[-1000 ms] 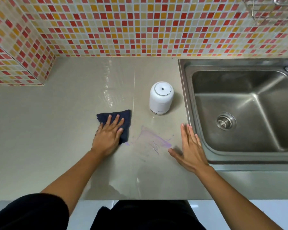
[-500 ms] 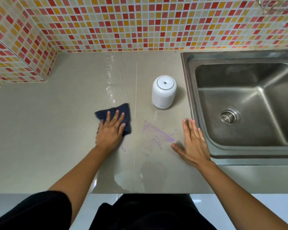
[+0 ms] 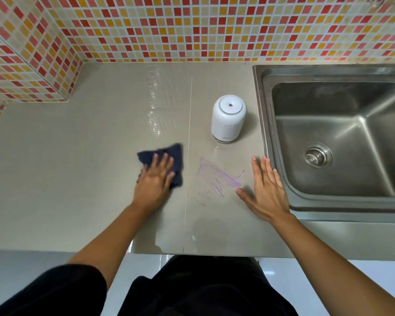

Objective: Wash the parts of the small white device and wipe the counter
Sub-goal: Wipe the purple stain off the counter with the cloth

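Note:
The small white device (image 3: 228, 118), a rounded cylinder with a hole in its top, stands upright on the beige counter (image 3: 89, 156) just left of the sink. My left hand (image 3: 154, 182) presses flat on a dark blue cloth (image 3: 177, 156) lying on the counter. A purple smear (image 3: 217, 179) marks the counter between my hands, right of the cloth. My right hand (image 3: 266, 190) rests flat with fingers spread beside the sink's left rim, holding nothing.
A steel sink (image 3: 263, 133) with a drain (image 3: 317, 156) fills the right side. Mosaic tile walls (image 3: 192, 28) close the back and the left corner. The counter's front edge runs just below my forearms.
My left hand and the cloth have stayed left of the smear, shifting only slightly. The right hand holds its place. The camera has tilted a little.

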Available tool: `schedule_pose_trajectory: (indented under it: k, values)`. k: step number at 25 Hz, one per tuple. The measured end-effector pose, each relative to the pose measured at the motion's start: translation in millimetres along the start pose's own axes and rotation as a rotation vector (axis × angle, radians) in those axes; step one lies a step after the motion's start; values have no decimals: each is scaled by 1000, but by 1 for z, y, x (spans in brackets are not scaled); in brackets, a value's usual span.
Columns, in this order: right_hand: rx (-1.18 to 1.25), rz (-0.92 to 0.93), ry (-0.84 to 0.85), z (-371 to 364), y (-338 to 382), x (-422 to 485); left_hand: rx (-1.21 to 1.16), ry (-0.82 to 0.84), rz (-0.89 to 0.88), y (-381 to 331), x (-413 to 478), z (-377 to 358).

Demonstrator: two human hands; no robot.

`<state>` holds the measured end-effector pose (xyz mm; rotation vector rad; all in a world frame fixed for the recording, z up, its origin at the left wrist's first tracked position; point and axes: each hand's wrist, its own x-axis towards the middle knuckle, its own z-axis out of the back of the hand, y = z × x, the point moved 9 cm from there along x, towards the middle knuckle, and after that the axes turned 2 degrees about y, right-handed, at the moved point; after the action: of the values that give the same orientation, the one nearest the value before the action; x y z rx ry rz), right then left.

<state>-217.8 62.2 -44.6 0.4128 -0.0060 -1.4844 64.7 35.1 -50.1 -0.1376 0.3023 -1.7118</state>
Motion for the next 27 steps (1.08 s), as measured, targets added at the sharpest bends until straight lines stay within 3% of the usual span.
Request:
schedule_pose_trajectory:
  k: [2, 4, 7, 9, 11, 13, 16, 19, 21, 23, 25, 27]
  values:
    - [9, 1, -6, 0, 0, -1, 61, 57, -257, -14, -61, -8]
    - [7, -1, -7, 0, 0, 0, 88, 40, -327, 20, -93, 5]
    - [-33, -21, -4, -1, -2, 1, 41, -51, 69, 93, -53, 27]
    - [-36, -28, -6, -2, -2, 2, 18, -115, 270, 88, -15, 30]
    - [-34, -21, -2, -2, -1, 2, -2, -101, 133, 35, -17, 12]
    - [-33, -21, 8, -2, -2, 2, 47, -20, -141, -10, -71, -7]
    - [-46, -21, 9, -3, -2, 3, 79, 7, -271, 16, -130, 5]
    - [-45, -20, 11, -4, -2, 3, 17, -57, 81, 81, -83, 26]
    - [-46, -19, 2, -3, -2, 4, -30, -97, 277, 82, -43, 26]
    - [-46, -10, -1, -4, -2, 4, -29, -106, 168, 34, -37, 10]
    - [-48, -17, -8, -5, -2, 3, 34, -57, -71, -13, -75, -8]
    - [-37, -15, -26, -3, -2, 4, 74, 5, -242, -14, -121, -10]
